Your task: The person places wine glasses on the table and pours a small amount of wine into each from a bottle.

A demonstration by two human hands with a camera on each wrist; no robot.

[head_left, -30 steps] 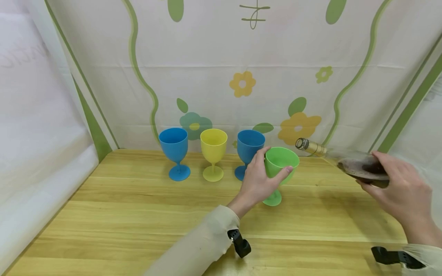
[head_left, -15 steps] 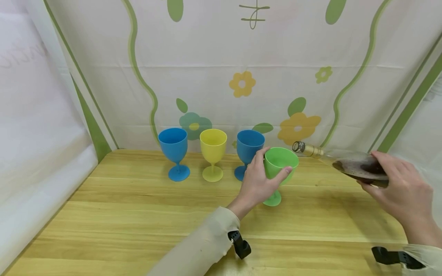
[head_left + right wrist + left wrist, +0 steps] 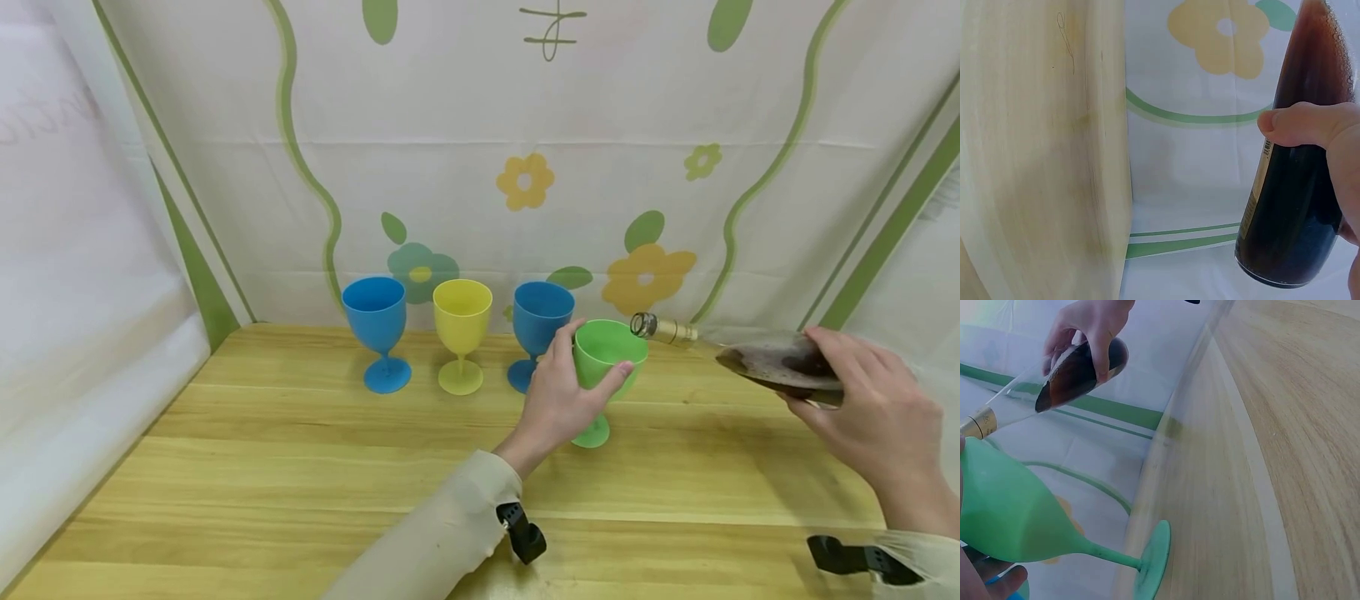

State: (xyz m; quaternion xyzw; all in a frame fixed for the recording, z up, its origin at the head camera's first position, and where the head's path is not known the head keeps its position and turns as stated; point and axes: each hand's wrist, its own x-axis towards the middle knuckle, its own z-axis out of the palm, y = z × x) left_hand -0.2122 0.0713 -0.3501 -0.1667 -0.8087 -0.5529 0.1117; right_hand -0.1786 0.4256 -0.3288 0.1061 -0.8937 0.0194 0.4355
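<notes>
Four goblets stand on the wooden table (image 3: 300, 467); left hand (image 3: 558, 396) grips the green goblet (image 3: 606, 354), while right hand (image 3: 873, 408) clasps a tilted bottle (image 3: 750, 354), mouth at its rim, barcode strip unreadable.

Bare bench (image 3: 300, 467) lies open in front and to the left, while three goblets (image 3: 460, 333) line the back wall, and the green goblet (image 3: 606, 367) and tilted bottle (image 3: 750, 358) block the right middle.
</notes>
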